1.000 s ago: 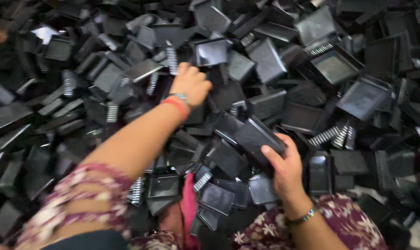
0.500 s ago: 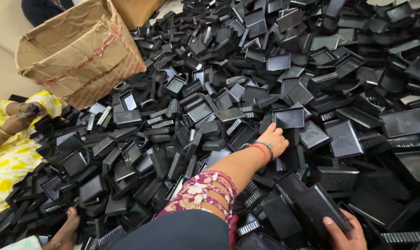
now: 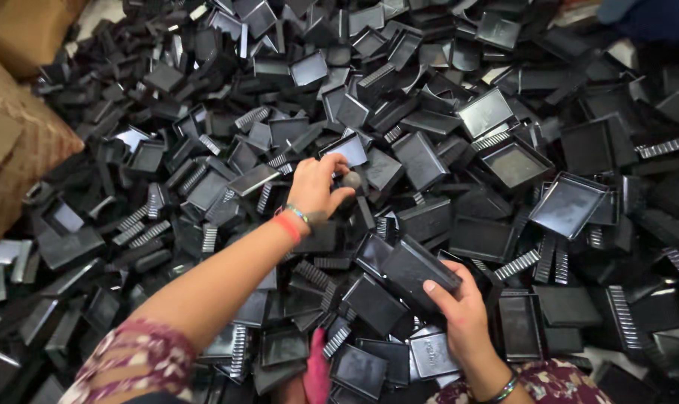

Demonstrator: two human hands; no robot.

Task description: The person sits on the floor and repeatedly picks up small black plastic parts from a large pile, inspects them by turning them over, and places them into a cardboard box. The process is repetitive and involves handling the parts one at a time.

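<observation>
A deep pile of black plastic trays [image 3: 496,112] and ribbed comb-like parts covers the whole floor in front of me. My left hand [image 3: 318,185] reaches into the middle of the pile, fingers pinched around a small dark round piece beside a glossy tray [image 3: 348,148]. A red band and a bracelet sit on that wrist. My right hand [image 3: 459,314] is low at the front, gripping a stack of black trays [image 3: 418,271] by its near end. Both sleeves are patterned maroon.
A woven brown sack or basket [image 3: 17,142] stands at the left edge. A dark blue cloth shape [image 3: 646,19] lies at the top right. A pink-red strip [image 3: 317,370] pokes out between my arms. Ribbed strips [image 3: 517,263] lie loose among the trays.
The view has swung right, so the basket sits at the left edge and the other person's hands are out of sight. My left hand lifted and pinched a small piece.
</observation>
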